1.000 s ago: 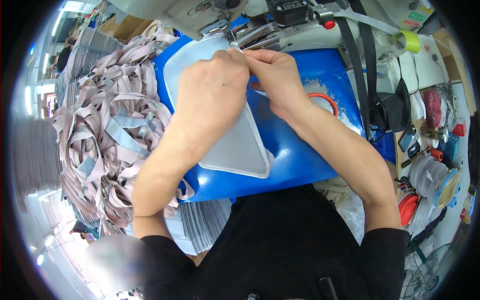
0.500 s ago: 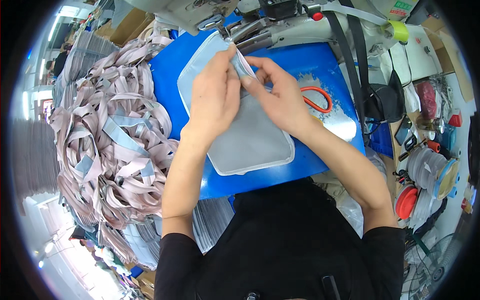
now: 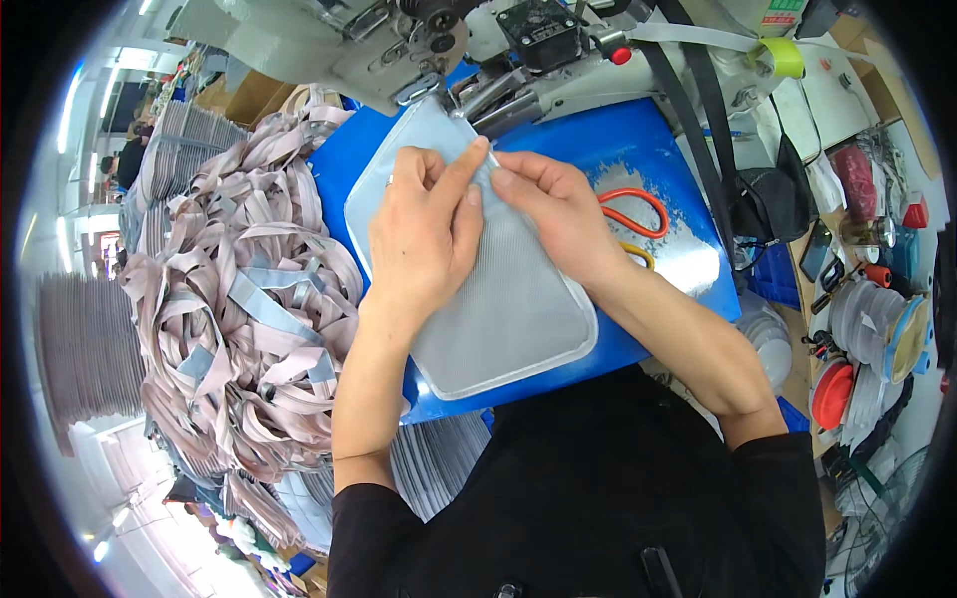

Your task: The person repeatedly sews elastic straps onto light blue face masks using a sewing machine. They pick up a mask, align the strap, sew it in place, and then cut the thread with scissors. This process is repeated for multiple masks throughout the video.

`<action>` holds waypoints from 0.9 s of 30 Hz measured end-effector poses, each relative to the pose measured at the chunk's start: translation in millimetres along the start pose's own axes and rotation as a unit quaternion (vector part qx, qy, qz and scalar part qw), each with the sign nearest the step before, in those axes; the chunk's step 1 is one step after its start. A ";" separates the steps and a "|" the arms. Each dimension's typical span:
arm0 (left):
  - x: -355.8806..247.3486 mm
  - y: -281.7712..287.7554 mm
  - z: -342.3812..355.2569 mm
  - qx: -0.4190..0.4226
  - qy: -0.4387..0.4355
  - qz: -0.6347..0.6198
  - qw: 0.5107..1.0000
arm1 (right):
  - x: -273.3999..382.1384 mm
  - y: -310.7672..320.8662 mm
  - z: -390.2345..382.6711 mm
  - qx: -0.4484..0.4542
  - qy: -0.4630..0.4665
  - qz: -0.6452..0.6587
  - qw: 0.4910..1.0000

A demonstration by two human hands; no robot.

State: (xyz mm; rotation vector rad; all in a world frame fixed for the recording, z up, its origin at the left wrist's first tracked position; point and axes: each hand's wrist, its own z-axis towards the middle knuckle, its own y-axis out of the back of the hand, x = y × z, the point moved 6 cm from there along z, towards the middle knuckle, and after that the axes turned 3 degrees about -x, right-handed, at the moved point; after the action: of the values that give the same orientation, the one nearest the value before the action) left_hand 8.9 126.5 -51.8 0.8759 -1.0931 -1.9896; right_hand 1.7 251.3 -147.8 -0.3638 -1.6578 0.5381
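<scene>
A grey ribbed fabric panel point(image 3: 503, 299) with rounded corners and a pale bound edge lies on the blue work surface point(image 3: 648, 319). Its upper end reaches under the sewing machine head point(image 3: 329, 45), by the metal presser parts point(image 3: 424, 92). My left hand point(image 3: 419, 224) rests on the panel, index finger stretched to the right edge and thumb apart, other fingers partly bent. Opposite it, my right hand point(image 3: 558, 204) pinches that edge between thumb and fingers. Just beyond the right hand lie red-orange scissor handles point(image 3: 638, 211); a yellow loop point(image 3: 638, 254) shows beside the wrist.
A tall heap of pinkish-grey fabric strips point(image 3: 249, 299) borders the left side. Stacked grey panels point(image 3: 439, 463) sit below the surface's front edge. Black straps point(image 3: 713, 120) hang at the right, near a cluttered bench with spools and a red disc point(image 3: 832, 396).
The panel now lies flatter, its raised upper edge lowered. Both hands have shifted slightly down the edge, and the left fingers have spread. The whole view has also shifted a little.
</scene>
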 end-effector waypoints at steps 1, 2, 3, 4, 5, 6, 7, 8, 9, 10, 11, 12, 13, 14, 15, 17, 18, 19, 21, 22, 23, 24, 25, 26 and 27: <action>4.3 -1.2 4.5 0.002 0.000 -0.001 1.000 | -2.9 0.4 6.7 0.007 0.002 0.013 1.000; 7.7 -1.7 9.3 0.005 -0.001 -0.002 1.000 | -3.9 0.4 13.3 0.011 0.009 0.022 1.000; 10.5 -1.0 12.6 0.013 0.012 -0.010 1.000 | -3.6 -2.2 19.3 0.017 0.014 0.030 0.999; 12.9 -0.1 15.5 0.021 0.025 -0.017 0.999 | -2.4 -5.1 24.2 0.024 0.019 0.039 0.999; 15.2 1.6 17.1 0.030 0.038 -0.025 0.999 | -2.4 -7.4 28.0 0.020 0.011 0.046 0.999; 20.0 5.9 13.3 0.001 0.021 -0.031 0.999 | -3.3 -12.0 31.5 0.017 -0.001 0.050 0.999; 27.7 7.0 8.4 -0.028 0.001 -0.038 0.999 | -1.1 -12.3 35.1 0.012 -0.008 0.053 0.998; 35.8 7.5 1.9 -0.057 -0.020 -0.045 0.997 | -0.4 -10.9 39.9 0.017 -0.002 0.040 0.999; 49.3 9.7 -11.0 -0.109 0.005 0.009 0.994 | -6.7 -8.1 44.9 0.021 0.000 0.028 0.999; 61.3 13.3 -29.6 -0.160 0.031 0.065 0.984 | -11.8 -7.5 48.0 0.028 0.003 0.016 0.999; 68.4 14.8 -46.0 -0.210 0.052 0.118 0.969 | -11.8 -6.0 48.7 0.021 0.000 0.018 1.000; 90.8 7.1 -69.0 -0.217 0.172 -0.029 0.960 | -11.5 -7.7 49.1 0.017 -0.003 0.025 1.000; 111.6 -9.8 -98.2 -0.217 0.287 -0.177 0.916 | -10.2 -8.6 49.7 0.014 -0.007 0.029 0.999; 122.9 -24.5 -121.9 -0.209 0.391 -0.320 0.838 | -7.9 -8.9 48.2 0.017 -0.009 0.023 1.000; 121.5 -28.0 -129.7 -0.192 0.403 -0.399 0.801 | -4.8 -8.4 47.3 0.018 -0.012 0.015 1.000; 116.0 -34.7 -143.8 -0.153 0.423 -0.544 0.709 | 5.3 -5.1 40.7 0.008 -0.010 -0.024 1.000; 109.5 -25.0 -141.9 -0.163 0.425 -0.539 0.709 | 14.4 2.7 33.3 -0.003 -0.002 -0.055 0.998; 116.6 -16.8 -144.0 -0.172 0.404 -0.520 0.732 | 21.0 11.2 28.3 -0.012 0.005 -0.087 0.996; 119.7 1.9 -138.5 -0.198 0.367 -0.499 0.759 | 38.3 34.1 27.4 -0.060 0.113 -0.089 0.988; 121.3 7.4 -139.2 -0.190 0.363 -0.516 0.752 | 50.4 44.7 28.7 -0.079 0.161 -0.076 0.981; 121.5 14.6 -137.2 -0.192 0.357 -0.496 0.768 | 61.3 51.3 30.2 -0.088 0.191 -0.079 0.974; 120.6 19.8 -133.4 -0.191 0.348 -0.477 0.784 | 72.1 58.6 32.2 -0.100 0.223 -0.080 0.966; 118.4 23.9 -130.2 -0.193 0.343 -0.474 0.788 | 78.7 64.0 38.3 -0.085 0.241 -0.097 0.962; 115.6 27.1 -127.5 -0.195 0.337 -0.471 0.792 | 77.3 66.3 41.7 -0.082 0.231 -0.090 0.965; 114.8 28.8 -124.4 -0.196 0.330 -0.468 0.796 | 79.0 66.5 43.5 -0.080 0.223 -0.083 0.968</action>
State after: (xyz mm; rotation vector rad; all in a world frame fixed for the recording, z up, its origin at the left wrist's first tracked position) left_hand 55.9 -30.1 -104.2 1.9002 0.2564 -2.1717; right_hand -58.0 342.5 -122.0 -0.4240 -1.2813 0.1764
